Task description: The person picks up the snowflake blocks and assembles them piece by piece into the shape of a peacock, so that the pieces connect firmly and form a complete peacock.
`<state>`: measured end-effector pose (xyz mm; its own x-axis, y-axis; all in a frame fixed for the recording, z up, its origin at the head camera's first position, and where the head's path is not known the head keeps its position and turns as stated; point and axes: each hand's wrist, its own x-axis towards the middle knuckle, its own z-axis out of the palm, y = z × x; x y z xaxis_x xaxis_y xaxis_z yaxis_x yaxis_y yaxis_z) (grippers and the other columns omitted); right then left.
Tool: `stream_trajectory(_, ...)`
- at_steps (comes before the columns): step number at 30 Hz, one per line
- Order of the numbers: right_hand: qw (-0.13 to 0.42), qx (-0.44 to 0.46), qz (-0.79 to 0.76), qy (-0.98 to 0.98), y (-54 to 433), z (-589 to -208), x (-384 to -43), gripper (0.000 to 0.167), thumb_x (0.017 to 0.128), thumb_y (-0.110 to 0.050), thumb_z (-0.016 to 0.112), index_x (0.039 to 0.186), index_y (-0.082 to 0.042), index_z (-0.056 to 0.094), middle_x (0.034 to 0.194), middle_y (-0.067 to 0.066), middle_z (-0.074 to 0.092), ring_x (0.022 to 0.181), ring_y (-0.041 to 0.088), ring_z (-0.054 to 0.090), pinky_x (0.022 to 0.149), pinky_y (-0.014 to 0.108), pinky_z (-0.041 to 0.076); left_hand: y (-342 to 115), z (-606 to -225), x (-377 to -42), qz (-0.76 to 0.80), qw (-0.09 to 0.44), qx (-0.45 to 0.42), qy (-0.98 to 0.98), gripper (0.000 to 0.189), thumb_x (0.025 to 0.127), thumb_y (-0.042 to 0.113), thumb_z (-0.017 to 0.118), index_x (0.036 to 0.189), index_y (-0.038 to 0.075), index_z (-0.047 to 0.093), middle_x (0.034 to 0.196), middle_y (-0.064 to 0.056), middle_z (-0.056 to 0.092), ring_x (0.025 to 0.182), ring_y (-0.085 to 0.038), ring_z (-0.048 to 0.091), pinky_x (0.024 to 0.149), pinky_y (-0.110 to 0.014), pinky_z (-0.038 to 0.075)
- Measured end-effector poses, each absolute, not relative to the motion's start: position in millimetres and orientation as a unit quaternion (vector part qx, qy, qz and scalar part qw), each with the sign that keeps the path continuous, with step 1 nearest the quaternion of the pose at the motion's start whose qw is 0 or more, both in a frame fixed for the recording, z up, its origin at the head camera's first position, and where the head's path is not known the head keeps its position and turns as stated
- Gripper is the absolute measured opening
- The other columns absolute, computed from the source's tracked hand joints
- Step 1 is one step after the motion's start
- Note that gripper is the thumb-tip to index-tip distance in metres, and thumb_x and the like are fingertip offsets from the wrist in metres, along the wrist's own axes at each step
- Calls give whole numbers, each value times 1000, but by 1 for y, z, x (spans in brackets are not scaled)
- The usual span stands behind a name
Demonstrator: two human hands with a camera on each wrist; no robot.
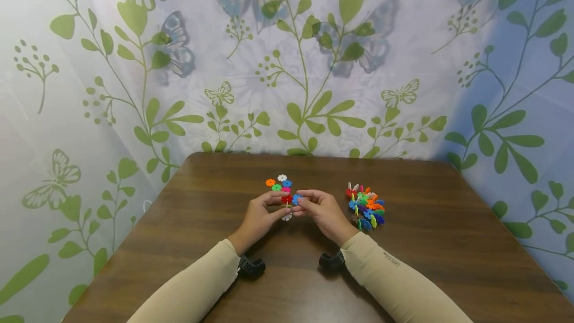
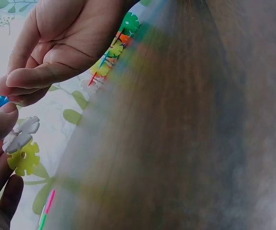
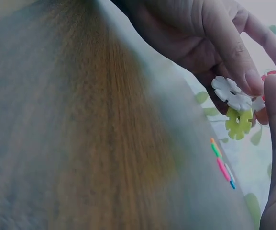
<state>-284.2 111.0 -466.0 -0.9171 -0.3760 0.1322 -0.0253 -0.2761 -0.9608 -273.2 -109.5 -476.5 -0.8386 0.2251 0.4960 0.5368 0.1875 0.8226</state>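
My left hand [image 1: 259, 213] pinches a small joined set of flower-shaped plastic discs. Within that set are a red disc [image 1: 287, 199], a white disc [image 2: 21, 135] and a yellow disc [image 3: 238, 123] hanging lowest. Facing it, my right hand [image 1: 327, 213] holds a blue flower disc [image 1: 297, 199] between thumb and fingers, right at the red one. Both hands are raised over the table, fingertips close together. The right fingers partly cover the blue disc in the left wrist view.
Beyond the left hand, a flat group of discs, including an orange disc [image 1: 270, 182] and a green disc [image 1: 276, 188], lies on the brown wooden table [image 1: 215, 178]. Right of the right hand sits a multicoloured cluster of joined discs [image 1: 371, 204]. A patterned curtain [image 1: 287, 88] hangs behind.
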Motion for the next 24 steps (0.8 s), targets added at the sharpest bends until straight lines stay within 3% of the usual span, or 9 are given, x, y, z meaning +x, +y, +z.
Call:
stream_trajectory(5, 121, -173, -788, 578, 109, -466, -283, 36, 106, 1, 62, 138, 17, 55, 111, 28, 69, 94, 29, 76, 91, 49, 57, -109, -476, -272, -596, 137, -246, -752, 25, 90, 6, 84, 115, 6, 80, 111, -3, 78, 102, -22, 74, 90, -42, 59)
stream_trajectory(9, 127, -177, -786, 578, 109, -466, -282, 40, 106, 3, 61, 139, 22, 50, 110, 27, 70, 93, 28, 76, 90, 49, 58, -109, -476, -272, -601, 139, -246, -747, 24, 90, 6, 83, 114, 3, 81, 109, -1, 79, 99, -21, 75, 85, -35, 60)
stream_trajectory(16, 135, -182, -770, 596, 113, -465, -283, 31, 103, 0, 66, 132, 13, 63, 107, 26, 71, 90, 29, 76, 89, 50, 58, -110, -478, -274, -627, 135, -222, -734, 16, 87, 7, 87, 103, 7, 84, 99, -1, 79, 88, -22, 76, 75, -32, 62)
stream_trajectory(24, 125, -217, -735, 630, 115, -467, -283, 37, 103, 2, 66, 135, 19, 57, 107, 26, 73, 87, 31, 77, 89, 51, 58, -109, -478, -273, -600, 149, -215, -756, 9, 85, 13, 90, 93, 11, 86, 90, 4, 79, 76, -18, 73, 58, -23, 53)
